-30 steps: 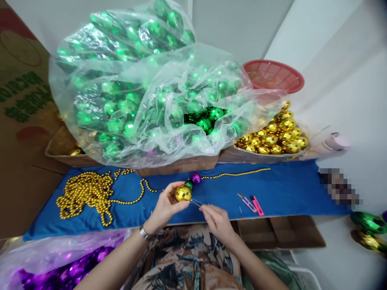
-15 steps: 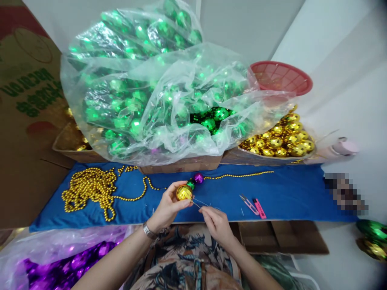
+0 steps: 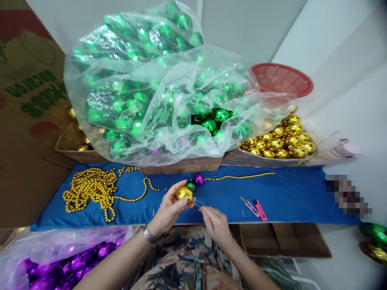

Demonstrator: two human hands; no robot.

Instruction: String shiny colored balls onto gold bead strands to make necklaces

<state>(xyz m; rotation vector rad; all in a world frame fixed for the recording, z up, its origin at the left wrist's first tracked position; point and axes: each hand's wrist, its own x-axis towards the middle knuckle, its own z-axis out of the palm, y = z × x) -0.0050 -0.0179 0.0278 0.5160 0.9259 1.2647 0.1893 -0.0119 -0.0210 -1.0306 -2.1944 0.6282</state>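
Closed around a shiny gold faceted ball point(image 3: 184, 193) is my left hand point(image 3: 171, 205), thumb at its lower side. A green ball point(image 3: 190, 185) sits right behind the gold one, and a purple ball point(image 3: 198, 179) lies just beyond on the blue cloth. From the purple ball a gold bead chain point(image 3: 238, 176) runs off to the right. My right hand point(image 3: 215, 222) pinches a thin thread point(image 3: 196, 203) that stretches to the gold ball; whether a needle is on it I cannot tell.
A heap of gold bead strands point(image 3: 89, 189) lies at the left. Pink thread snips point(image 3: 250, 206) and a pink cutter point(image 3: 260, 210) rest at the right. Behind stand a big clear bag of green balls point(image 3: 136, 100), a box of gold balls point(image 3: 281, 145) and a red basket point(image 3: 282, 78).
My left hand has tilted the gold ball slightly, and its thumb now lies further over the ball's lower face. The right hand keeps its pinch, almost in the same place.
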